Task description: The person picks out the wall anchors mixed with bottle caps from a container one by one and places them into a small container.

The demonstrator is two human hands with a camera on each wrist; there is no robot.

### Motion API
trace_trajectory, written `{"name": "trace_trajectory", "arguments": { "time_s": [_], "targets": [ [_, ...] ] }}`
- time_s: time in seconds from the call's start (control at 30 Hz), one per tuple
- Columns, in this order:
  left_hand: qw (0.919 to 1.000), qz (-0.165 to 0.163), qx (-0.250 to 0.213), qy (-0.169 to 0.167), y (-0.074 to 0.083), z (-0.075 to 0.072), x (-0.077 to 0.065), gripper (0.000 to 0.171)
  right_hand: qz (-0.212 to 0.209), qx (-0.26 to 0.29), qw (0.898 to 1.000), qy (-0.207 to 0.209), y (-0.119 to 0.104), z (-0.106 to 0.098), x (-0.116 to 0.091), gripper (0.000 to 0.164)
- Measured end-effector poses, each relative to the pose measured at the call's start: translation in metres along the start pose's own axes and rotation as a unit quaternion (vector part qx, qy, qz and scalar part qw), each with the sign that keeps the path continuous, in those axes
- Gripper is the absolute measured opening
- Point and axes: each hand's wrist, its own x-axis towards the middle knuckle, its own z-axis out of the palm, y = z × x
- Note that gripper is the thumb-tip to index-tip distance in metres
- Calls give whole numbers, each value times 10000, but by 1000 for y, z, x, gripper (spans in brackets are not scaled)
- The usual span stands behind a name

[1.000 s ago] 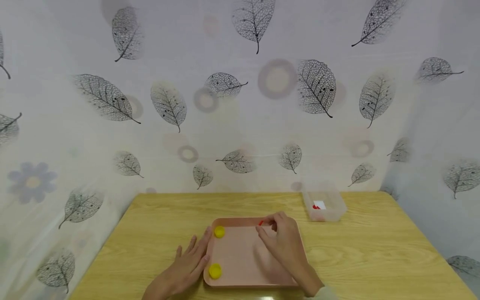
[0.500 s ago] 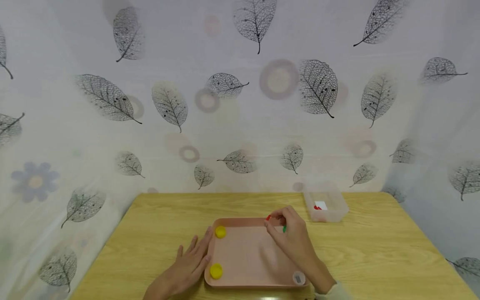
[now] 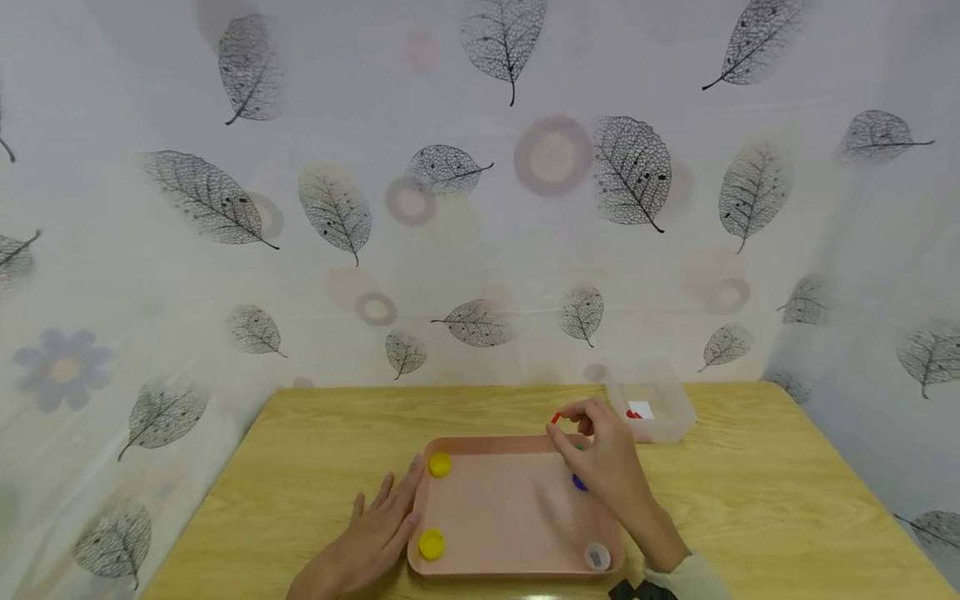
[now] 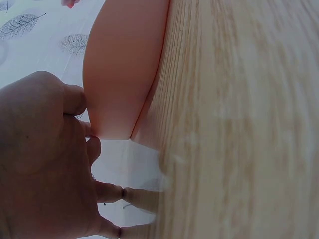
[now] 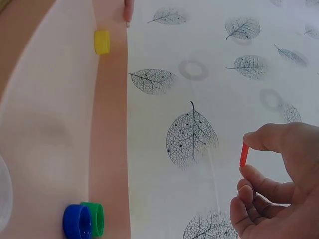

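Note:
My right hand [image 3: 609,460] pinches a small red stick-like piece [image 5: 243,155] between thumb and index finger, above the back right corner of the pink tray [image 3: 502,508]. Below that hand, a blue cap [image 5: 73,222] and a green cap [image 5: 98,219] lie in the tray, mostly hidden in the head view. My left hand [image 3: 367,533] rests with straight fingers against the tray's left side. Along that side inside the tray sit two yellow caps, one yellow cap [image 3: 440,465] at the back and another yellow cap [image 3: 431,545] in front. A clear round piece [image 3: 597,557] lies in the front right corner.
Behind my right hand, a translucent plastic box [image 3: 663,427] holds red pieces [image 3: 634,415] and a white piece. A black object [image 3: 642,591] shows at the front edge of view. A leaf-patterned sheet [image 3: 480,208] hangs behind the wooden table [image 3: 750,500].
My right hand has moved right and back with the red piece, from over the tray towards the box. The clear piece and the blue cap have come into sight. My left hand stays put.

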Motion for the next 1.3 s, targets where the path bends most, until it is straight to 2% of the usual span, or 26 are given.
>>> {"name": "trace_trajectory", "arguments": {
  "time_s": [0.2, 0.67, 1.0, 1.3],
  "targets": [
    [9999, -33, 71, 129, 2, 1, -1, 59, -86, -73, 9998, 144, 9, -8, 3, 22],
    [9999, -110, -30, 41, 5, 1, -1, 58, -131, -242, 9987, 437, 26, -19, 9, 20],
    [10000, -38, -20, 81, 3, 2, 2, 58, 259, -128, 9982, 532, 37, -29, 15, 22],
    [9999, -69, -27, 78, 4, 3, 4, 58, 338, -85, 9969, 700, 50, -36, 19, 20]
  ]
}}
